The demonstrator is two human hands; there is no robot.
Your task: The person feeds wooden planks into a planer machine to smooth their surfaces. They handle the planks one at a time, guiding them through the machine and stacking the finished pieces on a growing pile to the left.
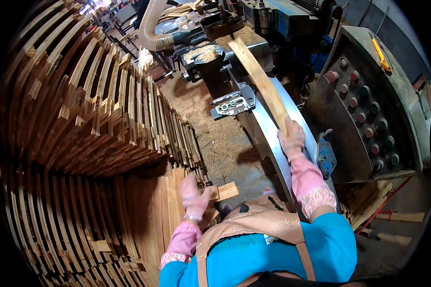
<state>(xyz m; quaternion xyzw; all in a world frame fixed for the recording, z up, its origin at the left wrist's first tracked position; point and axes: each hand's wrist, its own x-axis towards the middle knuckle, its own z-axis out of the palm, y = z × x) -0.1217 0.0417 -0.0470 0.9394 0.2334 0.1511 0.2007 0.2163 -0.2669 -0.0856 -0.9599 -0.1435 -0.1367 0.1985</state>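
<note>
My right hand (292,137) is closed on the near end of a long pale wooden strip (262,82). The strip lies along the metal machine table (278,167), its far end at the machine's dark housing. On the left, my left hand (192,192) is over the near end of a stack of wooden boards (170,201). It is somewhat blurred, with thumb and fingers apart, and no piece shows in its grasp. Just right of that thumb, a short board end (227,191) sticks out.
Tall stacks of curved wooden strips (100,100) line the left. A metal guide bracket (234,101) and a blue clamp (326,155) sit by the table. A control panel (364,110) bears several buttons and a yellow cutter knife (381,55). A ribbed hose (151,28) hangs behind; sawdust (215,126) covers the floor.
</note>
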